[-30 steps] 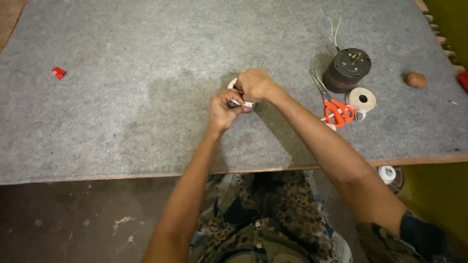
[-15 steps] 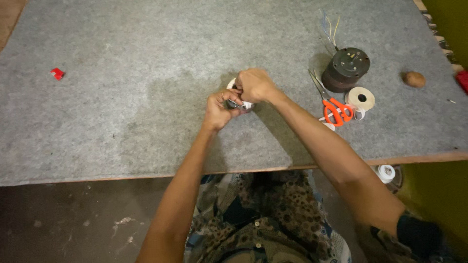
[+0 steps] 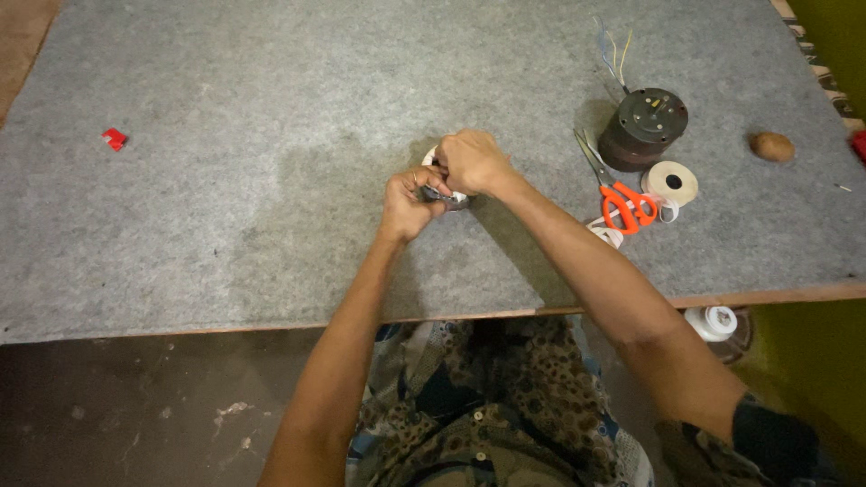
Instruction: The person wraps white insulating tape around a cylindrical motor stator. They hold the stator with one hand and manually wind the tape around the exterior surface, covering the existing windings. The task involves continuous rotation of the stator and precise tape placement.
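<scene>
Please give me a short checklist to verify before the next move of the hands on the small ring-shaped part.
1. Both hands on the part: left hand and right hand close around the small ring-shaped part. Ok.
2. Part visible enough to judge: mostly hidden by fingers. Cannot tell.
3. Scissors within reach: orange handles lie to the right, blades shut. Ok.
4. Tape roll at hand beside the scissors. Ok.
5. Dark round motor stands apart from the hands, wires loose behind. Ok.
6. Felt table under the hands is flat. Ok.

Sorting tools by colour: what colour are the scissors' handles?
Orange. The scissors lie on the grey felt table, right of the hands; the head view shows them clearly.
</scene>
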